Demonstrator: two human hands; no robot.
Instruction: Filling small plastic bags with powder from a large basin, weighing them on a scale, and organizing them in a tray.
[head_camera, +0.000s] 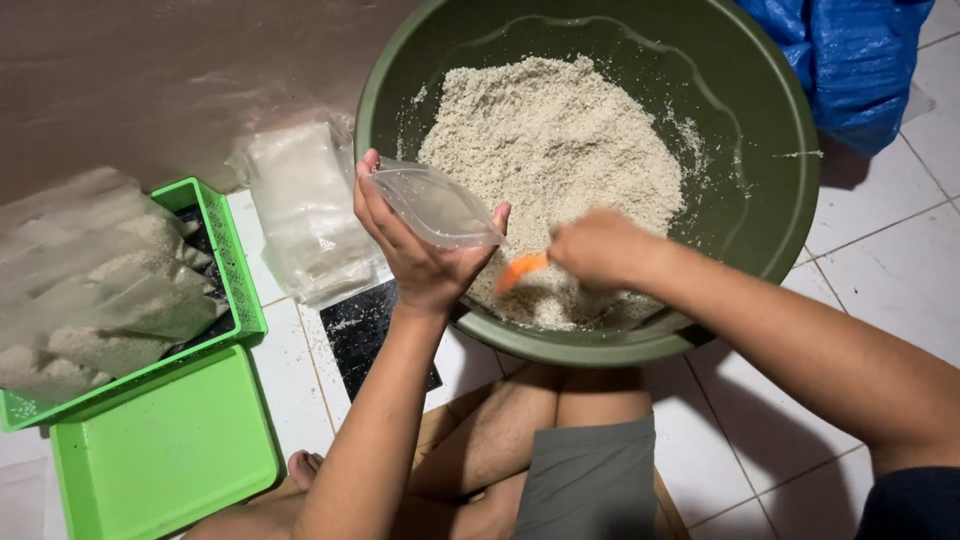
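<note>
A large green basin (780, 110) stands on the tiled floor with a heap of pale coarse grain (560, 150) in it. Over the basin's near rim my left hand (415, 250) holds a small clear plastic bag (435, 205) with its mouth held apart. My right hand (600, 248) is closed on an orange scoop (523, 268) dipped at the near edge of the grain, just right of the bag. The scoop's bowl is mostly hidden by my fingers.
A green basket (238, 290) at the left holds several filled clear bags (100, 290). Its green lid (160, 450) lies in front of it. A stack of unfilled clear bags (305, 210) and a black flat scale (365, 335) sit beside the basin. A blue sack (850, 60) lies at the far right.
</note>
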